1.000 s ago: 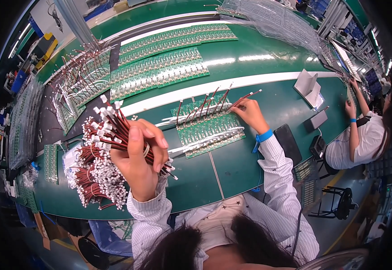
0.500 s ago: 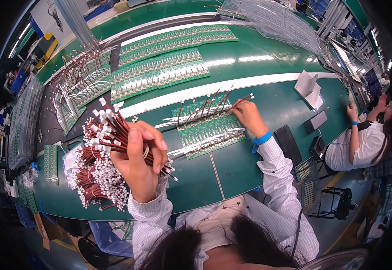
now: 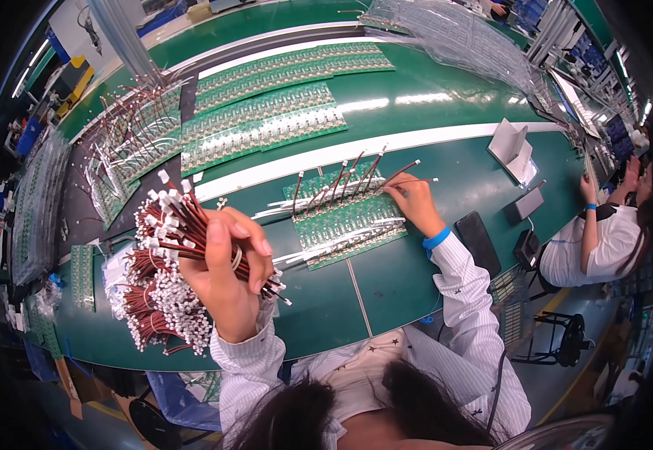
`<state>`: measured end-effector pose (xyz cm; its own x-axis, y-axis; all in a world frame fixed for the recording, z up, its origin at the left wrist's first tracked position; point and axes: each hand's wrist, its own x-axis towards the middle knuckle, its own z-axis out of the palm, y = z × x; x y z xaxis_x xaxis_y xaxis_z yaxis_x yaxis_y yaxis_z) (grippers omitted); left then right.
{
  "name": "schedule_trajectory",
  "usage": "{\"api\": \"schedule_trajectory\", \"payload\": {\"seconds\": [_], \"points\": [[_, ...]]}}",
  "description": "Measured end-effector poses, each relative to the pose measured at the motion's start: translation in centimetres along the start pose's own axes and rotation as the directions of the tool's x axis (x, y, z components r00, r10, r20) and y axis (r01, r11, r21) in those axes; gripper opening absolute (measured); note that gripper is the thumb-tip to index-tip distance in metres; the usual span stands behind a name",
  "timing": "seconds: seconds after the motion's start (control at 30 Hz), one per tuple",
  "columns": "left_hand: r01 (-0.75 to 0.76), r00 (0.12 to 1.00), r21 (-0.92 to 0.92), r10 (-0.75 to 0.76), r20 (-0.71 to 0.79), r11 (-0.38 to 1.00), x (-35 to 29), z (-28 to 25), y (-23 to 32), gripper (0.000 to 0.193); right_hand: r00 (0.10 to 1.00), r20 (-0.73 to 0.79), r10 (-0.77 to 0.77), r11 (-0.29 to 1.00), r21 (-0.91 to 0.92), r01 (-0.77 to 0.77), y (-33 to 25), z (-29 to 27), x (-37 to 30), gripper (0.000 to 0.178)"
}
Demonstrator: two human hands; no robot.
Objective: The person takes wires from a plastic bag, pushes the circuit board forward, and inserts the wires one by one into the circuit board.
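Observation:
My left hand [image 3: 229, 281] is closed around a bundle of dark red and black connector cables [image 3: 178, 219], whose white plug ends fan out up and to the left. A green circuit board panel [image 3: 341, 223] lies in front of me, with white cables across it and several dark red cables [image 3: 339, 181] standing up from its far part. At the far right corner of the panel, my right hand [image 3: 415, 202] pinches a thin dark red cable [image 3: 421, 180] with a white plug at its outer end. My fingertips hide its inner end.
More cable bundles [image 3: 163, 307] are heaped at left. Bare green panels [image 3: 266, 124] lie beyond a white strip, with wired panels [image 3: 127, 146] left of them. A black phone [image 3: 478, 241], a grey box [image 3: 525, 202] and clear plastic trays [image 3: 454, 37] are on the right. A co-worker [image 3: 596, 232] sits far right.
My right hand has moved slightly down, and the cable in its fingers now points out to the right. My left hand, still holding the bundle, has shifted slightly left.

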<state>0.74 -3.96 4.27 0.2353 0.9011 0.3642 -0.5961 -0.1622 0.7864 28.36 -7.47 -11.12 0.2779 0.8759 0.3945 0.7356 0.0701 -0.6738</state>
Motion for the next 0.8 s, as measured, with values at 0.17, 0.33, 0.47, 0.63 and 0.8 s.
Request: {"api": "schedule_trajectory", "payload": {"seconds": [0.17, 0.33, 0.47, 0.63, 0.8], "points": [[0.009, 1.0, 0.01, -0.009, -0.009, 1.0, 0.1, 0.1, -0.2, 0.019, 0.991, -0.031, -0.132, 0.989, -0.077, 0.129, 0.3, 0.2, -0.1, 0.007], [0.025, 1.0, 0.021, -0.024, -0.008, 0.999, 0.1, 0.2, -0.4, 0.019, 0.979, 0.006, -0.206, 0.96, -0.195, 0.203, 0.3, 0.1, 0.1, 0.006], [0.022, 1.0, 0.039, -0.021, -0.014, 0.999, 0.2, 0.3, -0.5, 0.019, 0.956, 0.111, -0.273, 0.911, -0.289, 0.293, -0.2, -0.2, 0.7, 0.006], [0.029, 1.0, 0.043, -0.029, -0.013, 0.999, 0.2, 0.4, -0.6, 0.019, 0.972, 0.051, -0.23, 0.964, -0.124, 0.234, 0.7, -0.2, 0.7, 0.007], [0.035, 0.999, 0.037, -0.035, -0.008, 0.999, 0.3, 0.3, -0.8, 0.018, 0.994, 0.108, 0.032, 0.993, 0.107, -0.043, 2.0, -0.6, 1.0, 0.009]]}}
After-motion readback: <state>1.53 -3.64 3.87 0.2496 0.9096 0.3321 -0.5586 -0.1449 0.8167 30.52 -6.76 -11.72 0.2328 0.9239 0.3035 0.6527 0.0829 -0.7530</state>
